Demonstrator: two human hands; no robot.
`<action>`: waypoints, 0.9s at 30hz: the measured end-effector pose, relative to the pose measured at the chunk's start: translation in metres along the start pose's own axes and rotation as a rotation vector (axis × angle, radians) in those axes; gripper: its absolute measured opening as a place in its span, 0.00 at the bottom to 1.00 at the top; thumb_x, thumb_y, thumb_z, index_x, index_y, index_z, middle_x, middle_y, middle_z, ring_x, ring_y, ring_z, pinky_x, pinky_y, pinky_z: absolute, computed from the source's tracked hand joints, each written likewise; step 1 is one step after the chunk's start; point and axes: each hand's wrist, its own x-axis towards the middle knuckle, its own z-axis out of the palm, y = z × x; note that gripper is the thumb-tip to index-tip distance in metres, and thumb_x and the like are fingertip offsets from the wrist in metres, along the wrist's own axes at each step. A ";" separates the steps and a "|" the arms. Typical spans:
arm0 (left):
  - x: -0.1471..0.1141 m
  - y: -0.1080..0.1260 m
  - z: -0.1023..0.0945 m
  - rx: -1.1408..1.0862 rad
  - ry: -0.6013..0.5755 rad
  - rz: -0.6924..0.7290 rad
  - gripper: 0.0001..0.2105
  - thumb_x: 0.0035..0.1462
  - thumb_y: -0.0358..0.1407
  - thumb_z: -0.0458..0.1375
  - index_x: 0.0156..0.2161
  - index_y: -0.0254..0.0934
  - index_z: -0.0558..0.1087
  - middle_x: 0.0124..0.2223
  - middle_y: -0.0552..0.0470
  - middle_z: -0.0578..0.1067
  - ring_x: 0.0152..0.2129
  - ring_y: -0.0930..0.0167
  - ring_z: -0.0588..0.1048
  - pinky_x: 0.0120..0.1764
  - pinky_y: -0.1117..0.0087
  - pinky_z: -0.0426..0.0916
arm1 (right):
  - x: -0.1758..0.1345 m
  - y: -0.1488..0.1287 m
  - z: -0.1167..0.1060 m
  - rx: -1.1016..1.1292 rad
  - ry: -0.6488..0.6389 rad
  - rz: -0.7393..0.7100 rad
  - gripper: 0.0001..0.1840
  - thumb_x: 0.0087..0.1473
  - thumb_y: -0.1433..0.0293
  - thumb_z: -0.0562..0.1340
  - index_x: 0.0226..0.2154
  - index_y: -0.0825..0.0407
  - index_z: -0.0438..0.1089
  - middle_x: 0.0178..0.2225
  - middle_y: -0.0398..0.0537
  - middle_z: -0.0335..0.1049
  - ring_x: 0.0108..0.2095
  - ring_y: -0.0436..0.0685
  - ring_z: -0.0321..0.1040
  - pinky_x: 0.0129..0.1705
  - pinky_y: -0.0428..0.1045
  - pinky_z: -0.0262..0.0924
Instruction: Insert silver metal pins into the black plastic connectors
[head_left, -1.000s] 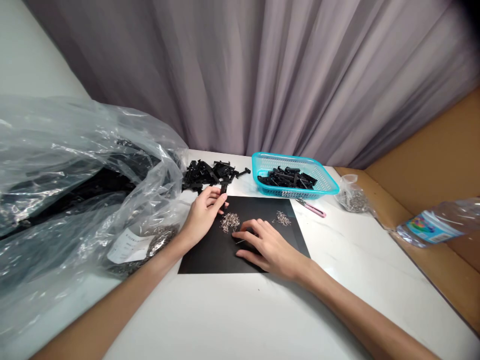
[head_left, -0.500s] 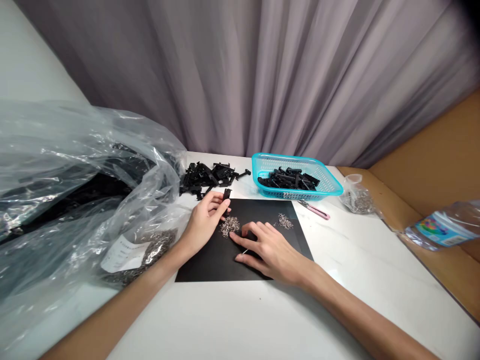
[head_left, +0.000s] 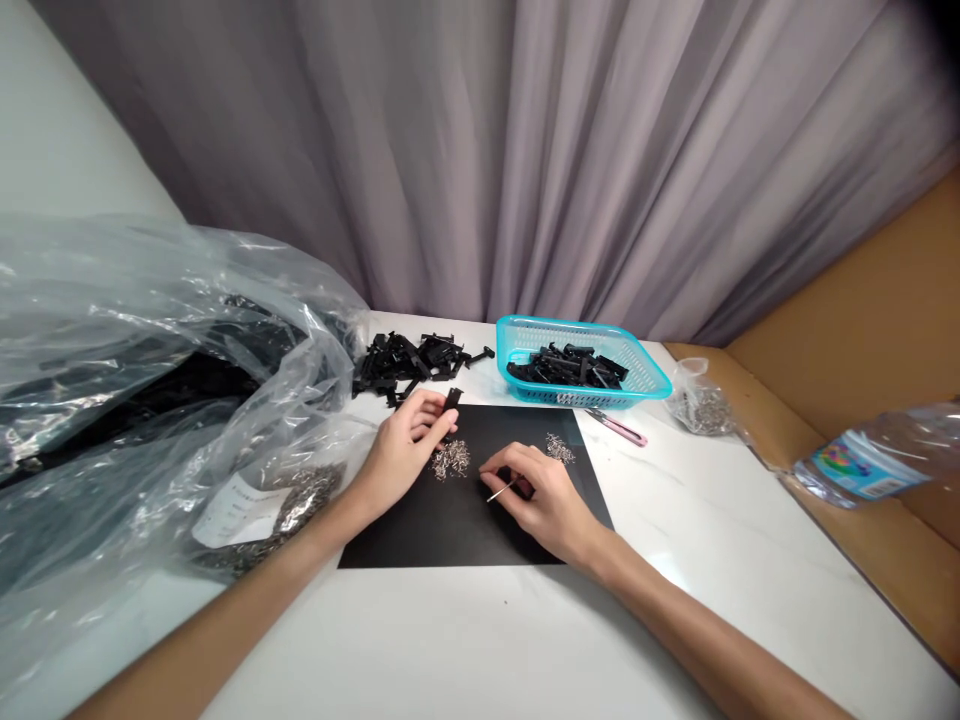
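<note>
My left hand (head_left: 411, 440) is closed on a small black plastic part (head_left: 453, 398), which sticks up between thumb and fingers above the black mat (head_left: 420, 530). Just below those fingers lies a pile of small metal pieces (head_left: 450, 460). My right hand (head_left: 536, 490) is closed over the mat, right of that pile, with a thin silvery rod (head_left: 501, 491) poking out from its curled fingers. The rest of the rod is hidden. Beyond the right knuckles lies a second, smaller heap of metal pieces (head_left: 559, 448).
Black parts lie in a heap (head_left: 412, 360) at the back and in a blue basket (head_left: 652, 385). A pink-handled cutter (head_left: 624, 430) and a bag of metal pieces (head_left: 701, 405) are rightward, near a bottle (head_left: 862, 465). Large plastic bags (head_left: 285, 260) fill the left.
My right hand has drawn back from the metal pile, and its fingers have curled closer together. My left hand still holds the black part, now tilted slightly. The whole view has shifted a little.
</note>
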 end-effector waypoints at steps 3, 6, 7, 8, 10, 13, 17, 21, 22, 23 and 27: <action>-0.008 0.010 0.003 0.043 -0.078 0.009 0.13 0.61 0.46 0.63 0.41 0.39 0.67 0.36 0.52 0.80 0.36 0.66 0.82 0.36 0.67 0.76 | 0.003 0.007 -0.003 0.101 0.058 0.081 0.06 0.64 0.71 0.63 0.40 0.50 0.78 0.33 0.45 0.75 0.28 0.51 0.65 0.30 0.47 0.57; -0.016 0.018 0.006 0.091 -0.119 0.016 0.14 0.61 0.46 0.63 0.42 0.40 0.67 0.35 0.55 0.81 0.31 0.69 0.81 0.36 0.68 0.74 | 0.003 0.012 -0.004 0.149 0.096 0.137 0.08 0.63 0.70 0.64 0.42 0.49 0.81 0.31 0.45 0.75 0.26 0.51 0.63 0.29 0.48 0.56; -0.019 0.019 0.007 0.100 -0.133 0.015 0.15 0.61 0.47 0.64 0.43 0.41 0.67 0.34 0.56 0.81 0.29 0.70 0.80 0.35 0.69 0.73 | 0.002 0.013 -0.005 0.166 0.089 0.144 0.09 0.63 0.70 0.64 0.42 0.49 0.82 0.31 0.45 0.75 0.26 0.51 0.63 0.30 0.48 0.56; -0.021 0.021 0.008 0.107 -0.147 0.015 0.16 0.60 0.47 0.64 0.45 0.41 0.67 0.34 0.57 0.80 0.28 0.71 0.78 0.33 0.70 0.72 | 0.000 0.013 -0.006 0.184 0.080 0.149 0.10 0.63 0.70 0.64 0.43 0.48 0.82 0.31 0.45 0.75 0.27 0.51 0.64 0.30 0.48 0.56; -0.024 0.023 0.009 0.129 -0.190 0.028 0.19 0.61 0.46 0.64 0.52 0.43 0.67 0.34 0.58 0.80 0.26 0.73 0.76 0.32 0.72 0.70 | -0.005 0.013 -0.009 0.219 0.077 0.169 0.11 0.63 0.69 0.64 0.44 0.47 0.82 0.31 0.45 0.75 0.27 0.52 0.64 0.29 0.48 0.55; -0.026 0.027 0.011 0.236 -0.233 0.078 0.21 0.63 0.46 0.62 0.60 0.48 0.69 0.36 0.59 0.79 0.25 0.75 0.74 0.33 0.72 0.70 | -0.013 0.012 -0.014 0.257 0.125 0.229 0.11 0.63 0.67 0.64 0.45 0.47 0.82 0.31 0.46 0.73 0.28 0.52 0.64 0.29 0.48 0.55; -0.028 0.029 0.013 0.325 -0.259 0.152 0.18 0.68 0.45 0.56 0.61 0.52 0.72 0.47 0.55 0.80 0.34 0.71 0.77 0.39 0.70 0.73 | -0.016 0.010 -0.019 0.258 0.149 0.267 0.13 0.64 0.66 0.62 0.45 0.47 0.82 0.33 0.47 0.73 0.30 0.53 0.64 0.29 0.48 0.55; -0.029 0.027 0.016 0.319 -0.299 0.215 0.17 0.72 0.42 0.51 0.62 0.53 0.70 0.56 0.54 0.77 0.46 0.68 0.76 0.51 0.64 0.72 | -0.013 0.008 -0.017 0.249 0.142 0.258 0.12 0.63 0.66 0.63 0.44 0.48 0.82 0.34 0.47 0.73 0.31 0.53 0.63 0.30 0.48 0.54; -0.029 0.026 0.018 0.312 -0.304 0.217 0.17 0.72 0.42 0.51 0.62 0.53 0.70 0.56 0.53 0.77 0.47 0.67 0.76 0.53 0.63 0.72 | -0.012 0.007 -0.016 0.253 0.149 0.264 0.12 0.63 0.66 0.63 0.45 0.48 0.81 0.33 0.46 0.73 0.29 0.52 0.61 0.30 0.48 0.54; -0.030 0.025 0.019 0.303 -0.307 0.210 0.17 0.72 0.42 0.51 0.62 0.52 0.70 0.56 0.53 0.76 0.49 0.67 0.76 0.53 0.62 0.71 | -0.012 0.007 -0.016 0.260 0.155 0.276 0.11 0.62 0.66 0.64 0.44 0.48 0.81 0.32 0.45 0.73 0.28 0.52 0.58 0.30 0.48 0.53; -0.035 0.025 0.023 0.259 -0.267 0.094 0.18 0.71 0.47 0.50 0.61 0.48 0.68 0.51 0.49 0.76 0.46 0.65 0.76 0.48 0.63 0.72 | -0.012 0.007 -0.018 0.313 0.158 0.337 0.08 0.59 0.64 0.66 0.38 0.49 0.81 0.27 0.42 0.70 0.26 0.51 0.52 0.28 0.48 0.50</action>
